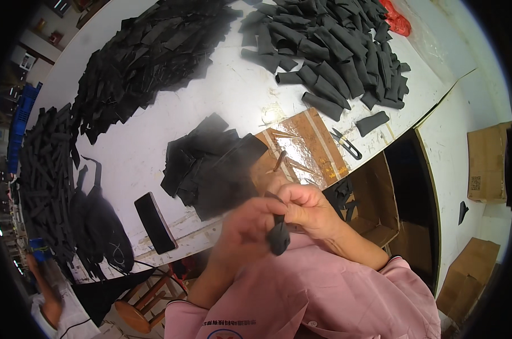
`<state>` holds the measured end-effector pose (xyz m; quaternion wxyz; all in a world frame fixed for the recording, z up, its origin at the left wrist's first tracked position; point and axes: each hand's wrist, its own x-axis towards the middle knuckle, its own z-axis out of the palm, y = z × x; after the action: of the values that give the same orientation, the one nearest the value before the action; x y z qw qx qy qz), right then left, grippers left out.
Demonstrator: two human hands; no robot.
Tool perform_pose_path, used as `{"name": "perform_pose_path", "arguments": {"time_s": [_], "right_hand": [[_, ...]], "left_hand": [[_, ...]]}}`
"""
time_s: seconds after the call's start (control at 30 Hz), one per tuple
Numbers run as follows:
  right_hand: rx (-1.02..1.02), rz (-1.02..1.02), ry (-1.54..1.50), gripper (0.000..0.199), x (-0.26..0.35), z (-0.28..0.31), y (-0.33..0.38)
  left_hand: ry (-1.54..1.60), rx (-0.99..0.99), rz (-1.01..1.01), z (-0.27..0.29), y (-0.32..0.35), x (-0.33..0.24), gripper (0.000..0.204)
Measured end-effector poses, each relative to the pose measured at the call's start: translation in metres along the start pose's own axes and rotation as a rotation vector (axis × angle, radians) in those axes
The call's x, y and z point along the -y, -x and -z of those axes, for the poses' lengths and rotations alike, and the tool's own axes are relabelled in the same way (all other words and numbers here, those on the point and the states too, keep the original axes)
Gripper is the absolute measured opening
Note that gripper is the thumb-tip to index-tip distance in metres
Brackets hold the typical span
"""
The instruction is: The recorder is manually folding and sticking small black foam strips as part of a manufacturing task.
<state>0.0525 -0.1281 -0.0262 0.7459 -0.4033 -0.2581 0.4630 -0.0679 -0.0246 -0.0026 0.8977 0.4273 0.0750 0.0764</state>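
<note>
Close to my chest, both hands are at a small dark fabric piece (278, 236), which looks folded or tubular. My left hand (247, 223), a little smeared by motion, pinches it from the left. My right hand (309, 206) has thumb and fingers pressed together on its upper end. Just beyond the hands lies a loose stack of flat black fabric pieces (205, 164). A brown board (309, 135) with strips of tape and a glossy surface lies beside that stack. A short brown stick (280, 161) rises above the board, its lower end hidden near my fingers.
Black-handled thread snips (346, 144) lie right of the board, near one fabric tube (373, 123). Farther off are piles of fabric tubes (329, 51) and flat pieces (148, 56). A phone (155, 222) lies left; an open carton (374, 198) stands right, below the table edge.
</note>
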Motion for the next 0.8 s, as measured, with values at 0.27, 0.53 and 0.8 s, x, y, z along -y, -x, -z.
{"name": "perform_pose_path", "arguments": {"time_s": [0.27,0.53,0.8], "right_hand": [[0.023,0.402,0.794,0.013,0.024,0.004,-0.014],[-0.100,-0.012,0.539,0.023,0.042,-0.009,-0.002],[-0.131,-0.016,0.600,0.020,0.071,-0.014,-0.001]], "left_hand": [[-0.708,-0.538,-0.470,-0.017,-0.015,0.017,0.024],[-0.218,-0.488,-0.381,-0.030,-0.025,-0.008,0.014],[-0.082,-0.119,-0.007,-0.020,-0.029,-0.044,0.034]]}}
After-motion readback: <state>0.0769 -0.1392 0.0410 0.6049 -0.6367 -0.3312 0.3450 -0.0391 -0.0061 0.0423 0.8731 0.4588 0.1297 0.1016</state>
